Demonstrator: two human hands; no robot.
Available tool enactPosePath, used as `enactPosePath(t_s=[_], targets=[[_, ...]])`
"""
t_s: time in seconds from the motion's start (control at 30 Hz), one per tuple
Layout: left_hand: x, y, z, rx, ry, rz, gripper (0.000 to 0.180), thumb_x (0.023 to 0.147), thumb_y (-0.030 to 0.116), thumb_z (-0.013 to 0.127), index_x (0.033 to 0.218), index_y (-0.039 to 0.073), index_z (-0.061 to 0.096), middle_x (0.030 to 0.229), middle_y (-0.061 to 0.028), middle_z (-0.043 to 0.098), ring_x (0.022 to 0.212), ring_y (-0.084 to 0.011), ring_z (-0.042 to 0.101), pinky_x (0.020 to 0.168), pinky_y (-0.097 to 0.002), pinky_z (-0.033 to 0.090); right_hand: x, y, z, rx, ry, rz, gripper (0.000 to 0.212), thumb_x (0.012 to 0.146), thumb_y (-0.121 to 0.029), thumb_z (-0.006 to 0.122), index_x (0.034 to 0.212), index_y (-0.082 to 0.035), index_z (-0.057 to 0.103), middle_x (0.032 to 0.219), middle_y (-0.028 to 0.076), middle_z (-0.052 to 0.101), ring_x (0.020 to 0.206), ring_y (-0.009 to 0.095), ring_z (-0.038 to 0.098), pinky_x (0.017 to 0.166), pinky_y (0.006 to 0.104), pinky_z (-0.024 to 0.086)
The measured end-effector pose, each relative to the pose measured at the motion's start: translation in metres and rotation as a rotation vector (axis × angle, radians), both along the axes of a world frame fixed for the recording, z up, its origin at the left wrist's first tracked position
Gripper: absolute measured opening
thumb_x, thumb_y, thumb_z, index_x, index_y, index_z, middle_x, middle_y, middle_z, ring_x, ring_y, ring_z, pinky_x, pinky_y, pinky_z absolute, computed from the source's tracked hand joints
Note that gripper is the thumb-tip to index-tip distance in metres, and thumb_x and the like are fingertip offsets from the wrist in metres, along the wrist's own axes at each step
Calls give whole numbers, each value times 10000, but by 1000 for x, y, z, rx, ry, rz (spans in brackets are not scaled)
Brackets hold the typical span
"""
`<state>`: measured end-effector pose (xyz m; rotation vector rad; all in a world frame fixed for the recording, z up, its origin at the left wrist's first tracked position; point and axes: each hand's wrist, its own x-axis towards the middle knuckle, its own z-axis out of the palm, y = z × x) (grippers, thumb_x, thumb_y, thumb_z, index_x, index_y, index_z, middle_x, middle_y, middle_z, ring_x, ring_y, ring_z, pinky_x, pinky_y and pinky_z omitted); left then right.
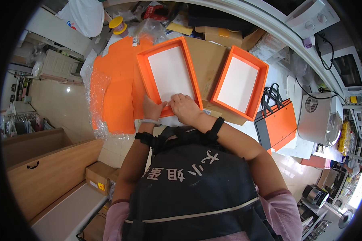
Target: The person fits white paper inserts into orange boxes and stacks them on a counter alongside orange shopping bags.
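Note:
In front of me an orange open box (193,76) with a white inside lies slightly turned on the table. My left hand (152,109) grips its near left corner, thumb over the wall and the other fingers mostly hidden outside. My right hand (185,108) is at the near wall, fingers bent over it and their tips at the white bottom. The fingertips of both hands nearly meet there. A second open box (262,76), also orange with a white bottom, stands to the right, apart from my hands.
Flat orange card pieces (118,96) and clear plastic wrap (95,90) lie at the left. Brown cardboard (205,52) lies under the boxes. An orange and black handled bag (283,124) is at the right, beside a white appliance (315,116). Yellow spools (117,25) stand at the back.

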<state>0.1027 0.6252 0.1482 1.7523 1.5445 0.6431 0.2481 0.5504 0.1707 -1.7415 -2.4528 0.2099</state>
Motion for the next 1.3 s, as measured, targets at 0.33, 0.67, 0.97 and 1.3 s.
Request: enactPosePath(t_s=[0.33,0.67,0.97,1.3], targets=[[0,-3,-4,26,-45,1,513,542,-10,660,1012,-49,458,925,-212,578,847,-340,577,735,-373,477,2,0,-4,18,26,-3,207,718,-109,540,880,5,598,888,123,541,856,259,526,700,328,445],[2,-7,-5,7,-38,-42,379,588,-3,561,939,-82,441,886,-283,546,842,-434,539,752,-435,449,-4,1,4,-98,-100,-104,262,696,-109,558,936,-3,553,918,113,508,901,251,493,718,317,418],[12,-4,18,-54,-145,-62,393,605,-28,526,990,-66,459,901,-258,572,855,-418,556,767,-419,456,4,0,9,-134,2,-102,293,665,-113,595,934,-10,546,923,125,526,903,268,510,754,344,440],[1,4,6,-39,-161,-142,355,610,-20,539,962,-59,521,841,-186,599,757,-302,593,673,-365,482,7,4,14,-440,376,-238,349,837,-349,551,819,-6,612,863,158,591,887,324,561,783,378,458]])
